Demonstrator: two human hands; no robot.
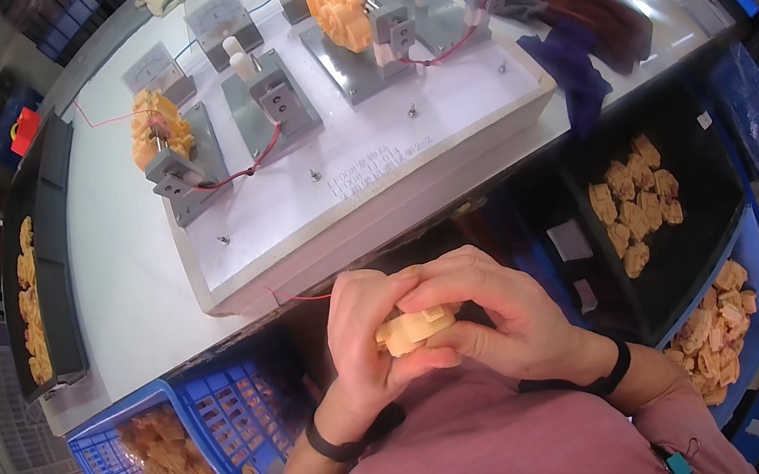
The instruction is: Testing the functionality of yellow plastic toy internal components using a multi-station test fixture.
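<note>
Close to my body, just off the table's front edge, a cream-yellow moulded plastic part [413, 330] is held between both hands. My left hand [359, 337] closes round its left side, with the thumb along the lower edge. Fingers of my right hand [505, 301] curl over the top and right side, and its thumb presses the front. Much of the part is hidden by the fingers. A thin red wire [304, 298] runs out leftward from near my left hand. Beyond stands a white test board [365, 153] bearing grey metal clamp fixtures; similar yellow parts sit in the left fixture [159, 128] and the right one [342, 12].
Analog meters [220, 23] line the board's back. A black tray [53, 284] of yellow parts lies at the left. Blue crates [217, 408] hold more at lower left and right. A black bin [698, 257] with several parts stands right, near a purple cloth [570, 66].
</note>
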